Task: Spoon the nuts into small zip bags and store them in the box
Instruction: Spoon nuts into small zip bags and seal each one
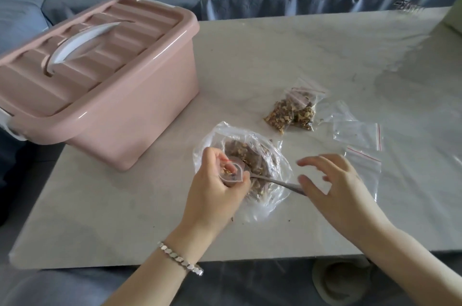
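Pale marbled tabletop (275,56), carrying a pink box (100,96) with shut lid and white handle at the left rear; a large clear bag of nuts (260,155) lying open near the front middle; filled zip bags (290,113) just behind it to the right; empty zip bags (357,133) beside those

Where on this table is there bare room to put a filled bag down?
Bare tabletop lies beyond the filled zip bags, right of the pink box, and in the near left corner. Crowded: around the big nut bag, with the left hand holding a small zip bag, right hand, spoon and empty zip bags.
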A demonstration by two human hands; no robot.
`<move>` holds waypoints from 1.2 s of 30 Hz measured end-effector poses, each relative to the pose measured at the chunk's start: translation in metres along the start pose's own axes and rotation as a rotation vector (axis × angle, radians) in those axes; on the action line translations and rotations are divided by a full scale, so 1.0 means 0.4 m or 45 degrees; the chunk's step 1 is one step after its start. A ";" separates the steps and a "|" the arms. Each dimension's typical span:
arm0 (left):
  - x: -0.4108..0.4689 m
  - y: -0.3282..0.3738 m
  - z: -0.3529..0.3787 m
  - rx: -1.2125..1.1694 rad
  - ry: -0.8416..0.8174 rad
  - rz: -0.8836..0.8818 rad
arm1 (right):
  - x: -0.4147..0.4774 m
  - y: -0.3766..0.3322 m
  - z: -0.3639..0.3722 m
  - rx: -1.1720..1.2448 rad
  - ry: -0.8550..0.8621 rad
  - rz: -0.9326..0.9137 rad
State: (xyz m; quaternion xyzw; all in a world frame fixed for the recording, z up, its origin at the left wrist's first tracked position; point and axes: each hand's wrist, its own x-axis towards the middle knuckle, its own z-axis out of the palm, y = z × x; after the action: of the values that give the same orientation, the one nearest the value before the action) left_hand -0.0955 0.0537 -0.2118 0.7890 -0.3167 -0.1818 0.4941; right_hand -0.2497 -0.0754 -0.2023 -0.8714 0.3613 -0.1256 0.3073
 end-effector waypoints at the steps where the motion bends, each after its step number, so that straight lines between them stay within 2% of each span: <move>1: -0.001 0.013 0.008 0.006 -0.054 0.018 | 0.000 -0.033 -0.009 0.080 -0.024 -0.117; 5: 0.005 0.052 0.030 0.044 -0.143 0.147 | 0.013 -0.113 -0.008 0.253 -0.271 -0.280; 10: 0.023 0.066 0.033 -0.007 -0.199 0.137 | 0.049 -0.115 0.004 0.264 -0.156 -0.296; 15: 0.037 0.041 0.018 0.073 -0.401 0.201 | 0.060 -0.097 -0.040 0.257 -0.044 -0.238; 17: 0.035 0.033 0.000 0.135 -0.357 0.239 | 0.078 -0.078 -0.078 0.269 0.020 -0.220; 22: 0.027 -0.015 -0.038 0.306 0.001 0.325 | 0.183 -0.005 -0.147 0.172 0.315 -0.096; 25: 0.038 -0.060 -0.038 0.505 0.229 0.348 | 0.267 0.037 -0.143 0.077 0.244 -0.052; 29: 0.042 -0.075 -0.034 0.536 0.176 0.132 | 0.359 0.100 -0.119 -0.106 -0.004 -0.040; 36: 0.041 -0.063 -0.025 0.415 0.079 0.138 | 0.399 0.156 -0.100 -0.151 0.069 -0.062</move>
State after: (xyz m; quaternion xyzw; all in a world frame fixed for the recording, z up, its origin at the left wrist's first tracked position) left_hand -0.0693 0.0570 -0.2296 0.8457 -0.3684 -0.0767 0.3783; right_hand -0.1889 -0.2402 -0.2106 -0.8928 0.3549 -0.1351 0.2421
